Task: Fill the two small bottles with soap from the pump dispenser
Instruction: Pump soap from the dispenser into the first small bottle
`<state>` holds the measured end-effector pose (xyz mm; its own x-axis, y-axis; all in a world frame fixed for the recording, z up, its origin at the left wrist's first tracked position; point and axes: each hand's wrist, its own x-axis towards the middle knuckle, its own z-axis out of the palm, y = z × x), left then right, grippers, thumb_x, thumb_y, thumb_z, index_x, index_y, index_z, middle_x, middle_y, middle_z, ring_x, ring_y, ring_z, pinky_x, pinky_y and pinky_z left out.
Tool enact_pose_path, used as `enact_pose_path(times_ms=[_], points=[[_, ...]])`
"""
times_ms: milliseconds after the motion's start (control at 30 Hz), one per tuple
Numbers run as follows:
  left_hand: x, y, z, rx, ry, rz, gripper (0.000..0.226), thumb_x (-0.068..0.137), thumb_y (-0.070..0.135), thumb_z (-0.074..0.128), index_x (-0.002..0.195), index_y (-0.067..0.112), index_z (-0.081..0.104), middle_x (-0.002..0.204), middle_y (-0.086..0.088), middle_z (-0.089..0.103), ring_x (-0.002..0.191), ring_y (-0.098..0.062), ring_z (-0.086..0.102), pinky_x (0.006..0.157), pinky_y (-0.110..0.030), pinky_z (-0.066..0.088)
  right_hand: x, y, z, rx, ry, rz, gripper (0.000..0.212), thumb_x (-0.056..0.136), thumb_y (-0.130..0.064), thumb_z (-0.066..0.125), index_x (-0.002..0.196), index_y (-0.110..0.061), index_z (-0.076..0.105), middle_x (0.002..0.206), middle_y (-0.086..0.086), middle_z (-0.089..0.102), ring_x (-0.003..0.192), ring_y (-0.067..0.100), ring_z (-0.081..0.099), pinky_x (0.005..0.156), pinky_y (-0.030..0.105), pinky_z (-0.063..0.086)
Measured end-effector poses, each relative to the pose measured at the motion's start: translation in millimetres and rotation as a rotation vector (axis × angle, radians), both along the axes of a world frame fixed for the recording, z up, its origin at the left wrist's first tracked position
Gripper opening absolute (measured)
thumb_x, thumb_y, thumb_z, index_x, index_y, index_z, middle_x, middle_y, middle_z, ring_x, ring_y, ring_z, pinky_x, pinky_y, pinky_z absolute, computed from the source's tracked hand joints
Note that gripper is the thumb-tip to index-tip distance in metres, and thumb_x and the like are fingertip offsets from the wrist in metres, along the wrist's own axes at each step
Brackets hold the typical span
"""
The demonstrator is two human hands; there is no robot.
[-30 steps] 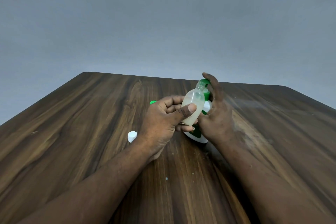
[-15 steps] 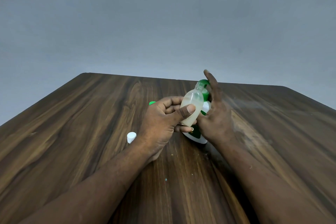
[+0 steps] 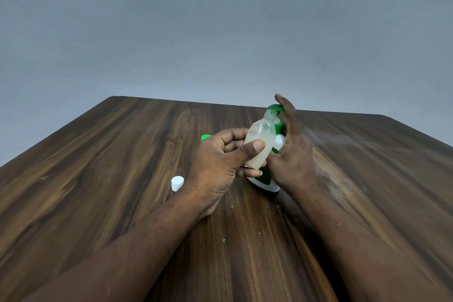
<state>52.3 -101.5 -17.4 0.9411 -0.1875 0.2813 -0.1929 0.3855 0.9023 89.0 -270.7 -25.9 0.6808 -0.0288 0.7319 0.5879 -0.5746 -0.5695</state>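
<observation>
- We find the white plastic pump dispenser (image 3: 266,183) with a green pump head standing on the dark wood-grain table (image 3: 98,179). It serves as our reference point.
- The small translucent plastic bottle (image 3: 259,144) is held off the table directly in front of the dispenser. It is uncapped and tilted, with its open neck just beside the green pump head. Pale, cloudy liquid fills its lower part.
- The left hand (image 3: 220,162) holds this bottle. The grip is closed round the bottle body, thumb across the front and fingers curled behind.
- The right hand (image 3: 291,154) lies against the right side of the dispenser. Its visible fingers are straight, and one fingertip stands above the pump head. The grip is wide and closed on nothing that we can see.
- A small white conical cap (image 3: 177,182) lies on the table well to the left of the dispenser.
- A small green object (image 3: 205,137) shows behind the left hand, left of the dispenser. We cannot tell what it is.
</observation>
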Motion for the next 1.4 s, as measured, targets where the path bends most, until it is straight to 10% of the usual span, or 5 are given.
enact_pose_path(times_ms=[267, 567, 1400], points=[[-0.2, 0.3, -1.5, 0.007, 0.007, 0.011, 0.026, 0.092, 0.013, 0.078, 0.116, 0.006, 0.073, 0.101, -0.016, 0.081, 0.087, -0.027, 0.079, 0.059, -0.024, 0.062, -3.4, 3.0, 1.4, 0.025, 0.002, 0.013, 0.078, 0.083, -0.005, 0.08, 0.15, -0.029, 0.048, 0.1, -0.013, 0.072, 0.082, 0.001, 0.067, 0.06, 0.009, 0.046], [0.8, -0.2, 0.2, -0.012, 0.002, 0.004, 0.03, 0.092, 0.014, 0.078, 0.119, 0.003, 0.072, 0.103, -0.018, 0.081, 0.089, -0.031, 0.08, 0.059, -0.023, 0.062, 0.0, 1.2, 0.3, -0.011, -0.003, -0.014, 0.1, 0.084, -0.014, 0.086, 0.156, -0.055, 0.03, 0.127, -0.014, 0.065, 0.099, -0.009, 0.065, 0.073, 0.004, 0.046], [0.2, 1.5, -3.9, 0.021, 0.004, 0.005, 0.027, 0.091, 0.013, 0.078, 0.116, 0.006, 0.072, 0.099, -0.016, 0.081, 0.084, -0.025, 0.08, 0.059, -0.024, 0.063, -2.2, 1.6, 0.1, 0.035, -0.001, 0.019, 0.075, 0.083, -0.004, 0.082, 0.143, -0.035, 0.049, 0.102, -0.029, 0.069, 0.078, 0.005, 0.068, 0.058, 0.009, 0.046]])
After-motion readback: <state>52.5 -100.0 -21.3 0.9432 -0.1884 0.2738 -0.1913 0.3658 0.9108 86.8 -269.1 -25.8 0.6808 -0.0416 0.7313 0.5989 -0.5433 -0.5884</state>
